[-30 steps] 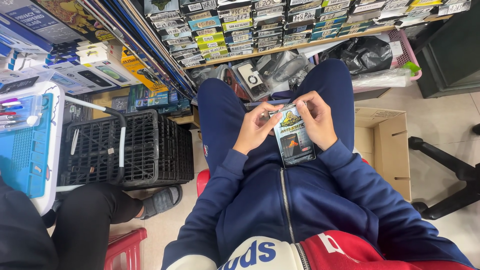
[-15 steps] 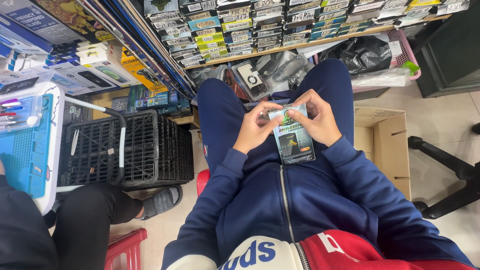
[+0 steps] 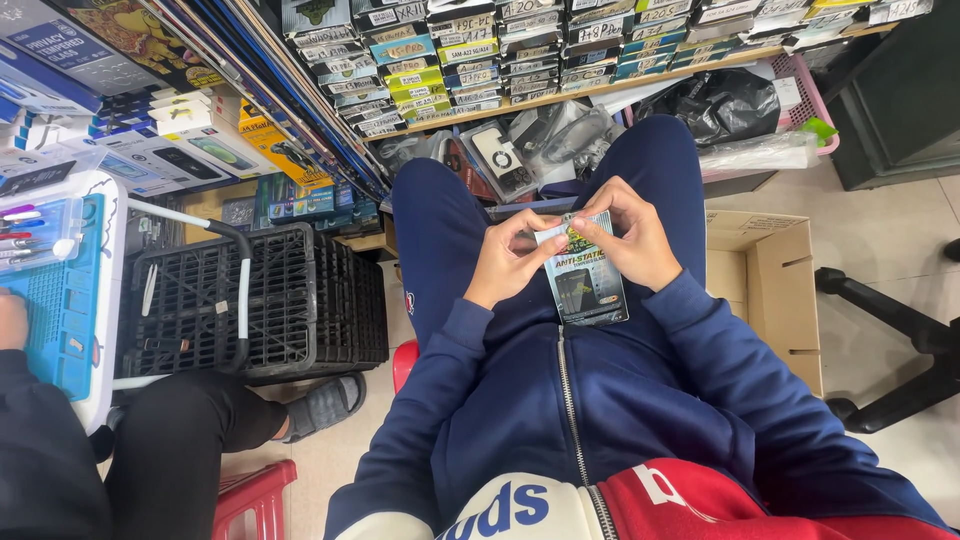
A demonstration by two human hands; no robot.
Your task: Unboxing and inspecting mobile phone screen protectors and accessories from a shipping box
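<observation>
One seated person in a navy zip jacket (image 3: 560, 420), legs in navy trousers, lap facing the shelves. One flat silvery packet (image 3: 585, 285) with a dark phone-shaped print rests upright on the lap, just above the zip. Left hand (image 3: 505, 262) pinches the packet's top left corner, fingers curled closed on it. Right hand (image 3: 628, 238) grips the top right edge, thumb and fingertips closed over the packet's top. Both hands touch at the packet's upper edge.

Lower left: a second person's leg in black trousers (image 3: 175, 450) and one grey slipper (image 3: 325, 403); that person's hand (image 3: 12, 320) lies on one blue work mat (image 3: 60, 310). One red plastic stool (image 3: 255, 500) shows at the bottom edge. One black plastic crate (image 3: 250, 300) with one white-and-black handle stands beside the knee. One open cardboard box (image 3: 775, 280) sits at the right, one black chair base (image 3: 900, 350) further right.

Farther: one wooden shelf (image 3: 620, 85) stacked with many small labelled boxes, too many to count. Under it, one black plastic bag (image 3: 715, 105) and one pink basket (image 3: 805, 100). Upper left, several boxed accessories (image 3: 170, 150) lean in a row.
</observation>
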